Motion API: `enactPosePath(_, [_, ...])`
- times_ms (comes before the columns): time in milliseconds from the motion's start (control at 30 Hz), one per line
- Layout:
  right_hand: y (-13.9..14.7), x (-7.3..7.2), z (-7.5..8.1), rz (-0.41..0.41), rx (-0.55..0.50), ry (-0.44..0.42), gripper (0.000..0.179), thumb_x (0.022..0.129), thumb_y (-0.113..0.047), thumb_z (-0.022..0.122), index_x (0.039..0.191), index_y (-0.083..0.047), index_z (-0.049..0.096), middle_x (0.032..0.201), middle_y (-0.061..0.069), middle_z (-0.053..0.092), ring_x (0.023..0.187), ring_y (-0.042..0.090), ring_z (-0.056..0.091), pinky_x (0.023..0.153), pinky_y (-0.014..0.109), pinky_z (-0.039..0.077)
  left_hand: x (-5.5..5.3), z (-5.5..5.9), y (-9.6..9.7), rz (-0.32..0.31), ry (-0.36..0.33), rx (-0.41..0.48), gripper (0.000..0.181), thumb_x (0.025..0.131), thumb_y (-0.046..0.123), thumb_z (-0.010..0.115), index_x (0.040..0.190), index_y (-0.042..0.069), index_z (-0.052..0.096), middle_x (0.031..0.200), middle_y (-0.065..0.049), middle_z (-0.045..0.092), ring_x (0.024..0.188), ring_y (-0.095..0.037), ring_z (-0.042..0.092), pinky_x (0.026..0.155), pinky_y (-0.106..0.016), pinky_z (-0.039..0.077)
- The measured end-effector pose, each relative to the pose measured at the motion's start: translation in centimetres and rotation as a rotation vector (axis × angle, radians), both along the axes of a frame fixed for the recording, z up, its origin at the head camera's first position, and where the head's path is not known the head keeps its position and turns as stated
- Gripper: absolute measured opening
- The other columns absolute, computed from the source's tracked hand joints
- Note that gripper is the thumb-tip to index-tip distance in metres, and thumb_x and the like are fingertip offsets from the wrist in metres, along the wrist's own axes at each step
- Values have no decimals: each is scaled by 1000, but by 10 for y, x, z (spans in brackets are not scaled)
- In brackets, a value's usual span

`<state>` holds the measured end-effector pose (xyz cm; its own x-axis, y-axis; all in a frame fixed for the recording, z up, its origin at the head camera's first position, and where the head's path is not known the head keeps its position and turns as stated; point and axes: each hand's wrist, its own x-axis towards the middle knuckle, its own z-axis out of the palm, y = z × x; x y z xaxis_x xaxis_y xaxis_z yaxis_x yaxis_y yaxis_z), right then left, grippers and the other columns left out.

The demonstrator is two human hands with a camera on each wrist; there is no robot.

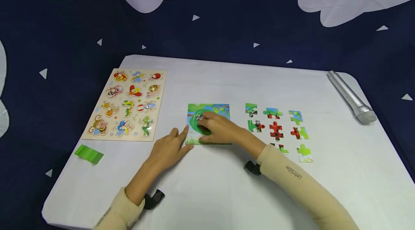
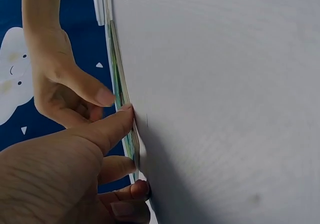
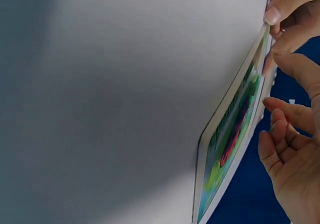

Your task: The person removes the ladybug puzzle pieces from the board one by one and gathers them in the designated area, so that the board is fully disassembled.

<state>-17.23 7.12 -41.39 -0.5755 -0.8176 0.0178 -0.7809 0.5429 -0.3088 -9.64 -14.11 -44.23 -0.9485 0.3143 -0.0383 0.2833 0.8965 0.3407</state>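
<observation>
A square picture puzzle board (image 1: pixel 223 110), printed with green leaves and grass, lies flat at mid-table. My left hand (image 1: pixel 168 150) rests at its near left corner, the index finger along the left edge and the thumb at the front edge. Above the board's middle is my right hand (image 1: pixel 221 128), its fingers loosely bent with no piece visible between them. In the right wrist view a gap shows between its thumb and fingers, and a red patch (image 3: pixel 235 143) shows on the board. To the right lie several loose jigsaw pieces (image 1: pixel 276 131) in rows, some partly behind my right sleeve.
A wooden insect peg puzzle (image 1: pixel 152 113) lies at the back left, with a green strip (image 1: pixel 89 154) in front of it. A silver microphone (image 1: pixel 351 96) lies near the right edge. A dark patterned cloth (image 1: pixel 227 31) hangs behind the white table (image 1: pixel 207 194).
</observation>
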Motion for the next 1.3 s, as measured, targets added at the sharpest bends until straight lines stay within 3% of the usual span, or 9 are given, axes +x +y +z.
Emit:
enactPosePath(200, [-10, -7, -3, 9, 55, -32, 49, 85, -35, 79, 118, -1, 69, 92, 3, 52, 74, 12, 41, 65, 24, 38, 0, -1, 0, -8, 0, 2, 68, 93, 44, 67, 148, 9, 46, 87, -7, 49, 54, -15, 42, 46, -27, 34])
enactPosePath(467, [-15, -14, -2, 21, 89, -40, 41, 82, -39, 80, 103, -6, 69, 86, 1, 45, 73, 13, 38, 64, 25, 36, -2, 2, 1, -4, -22, 1, 69, 94, 44, 66, 149, 8, 45, 88, -8, 49, 54, -16, 43, 46, -28, 35])
enactPosePath(667, [-8, -15, 1, 11, 109, 10, 51, 81, -42, 78, 114, -4, 70, 90, 1, 47, 75, 11, 41, 66, 25, 39, -1, 2, 3, -9, -26, -4, 69, 94, 44, 66, 149, 7, 45, 87, -8, 49, 54, -16, 42, 46, -28, 35])
enactPosePath(833, [19, -10, 11, -14, 59, 52, 55, 77, -40, 82, 115, -2, 71, 91, 2, 48, 77, 13, 43, 67, 26, 43, 0, 3, 2, 3, -12, -2, 68, 94, 43, 66, 148, 7, 47, 88, -9, 51, 54, -16, 43, 46, -28, 35])
enactPosePath(1000, [64, 3, 19, -38, 36, 70, 53, 74, -36, 85, 111, -1, 71, 91, 3, 48, 81, 14, 44, 73, 29, 46, 0, 3, 2, 10, -1, -2, 68, 93, 43, 67, 147, 7, 48, 91, -11, 53, 55, -16, 43, 47, -29, 36])
enactPosePath(1300, [135, 36, 12, -124, 0, 39, 48, 73, -31, 86, 108, -2, 71, 92, -1, 49, 79, 7, 42, 69, 24, 43, -1, 3, 2, -3, -10, -2, 68, 94, 43, 66, 148, 6, 46, 92, -12, 53, 55, -17, 43, 47, -29, 36])
